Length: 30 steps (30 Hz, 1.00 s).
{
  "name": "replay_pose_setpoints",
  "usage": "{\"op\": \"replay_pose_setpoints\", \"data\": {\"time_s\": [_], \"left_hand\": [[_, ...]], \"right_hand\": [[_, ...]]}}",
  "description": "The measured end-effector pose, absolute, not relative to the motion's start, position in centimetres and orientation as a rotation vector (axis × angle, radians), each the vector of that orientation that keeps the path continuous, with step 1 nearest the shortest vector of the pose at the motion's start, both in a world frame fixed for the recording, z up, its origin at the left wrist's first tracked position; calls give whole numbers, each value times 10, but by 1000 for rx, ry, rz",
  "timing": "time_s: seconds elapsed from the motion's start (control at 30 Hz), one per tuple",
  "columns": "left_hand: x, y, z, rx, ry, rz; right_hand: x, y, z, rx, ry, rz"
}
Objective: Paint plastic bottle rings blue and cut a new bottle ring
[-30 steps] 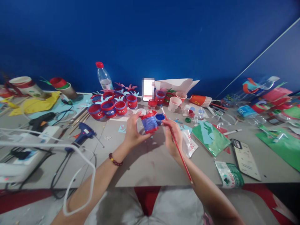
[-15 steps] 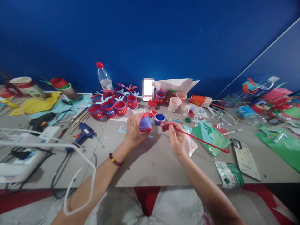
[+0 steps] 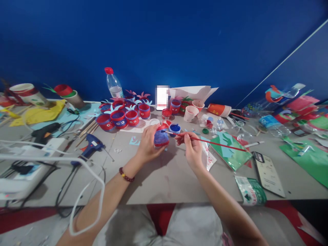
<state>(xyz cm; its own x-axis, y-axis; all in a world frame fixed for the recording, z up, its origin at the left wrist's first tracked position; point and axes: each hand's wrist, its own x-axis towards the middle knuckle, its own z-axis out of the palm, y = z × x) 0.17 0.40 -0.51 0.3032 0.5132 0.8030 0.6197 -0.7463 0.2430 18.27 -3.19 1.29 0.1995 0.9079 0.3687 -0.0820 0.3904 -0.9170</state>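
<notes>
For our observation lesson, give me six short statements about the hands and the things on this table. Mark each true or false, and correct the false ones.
1. The left hand holds a small red-and-blue painted cup. True.
2. The right hand holds a thin red-handled paintbrush. True.
3. The paintbrush's tip points away from the cup. False: it points toward the cup.
4. A small round tub of blue paint stands open on the grey table. True.
5. Both wrists are bare. False: a dark red beaded bracelet circles the left wrist.
6. The tub is in the left hand. False: it is on the table.
</notes>
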Motion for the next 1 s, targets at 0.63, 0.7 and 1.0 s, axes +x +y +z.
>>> {"op": "replay_pose_setpoints", "data": {"time_s": [0.63,0.7,1.0], "left_hand": [[2,1,-3,-2426,-1088,-1448],[2,1,-4,-2432,-1090,-1425],[4,4,-13,-2460,-961,-1401]], "right_hand": [[191,-34,8,-1138,-1308,432],[189,-36,5,-1137,-1414,364],[182,-43,7,-938,-1686,110]]}}
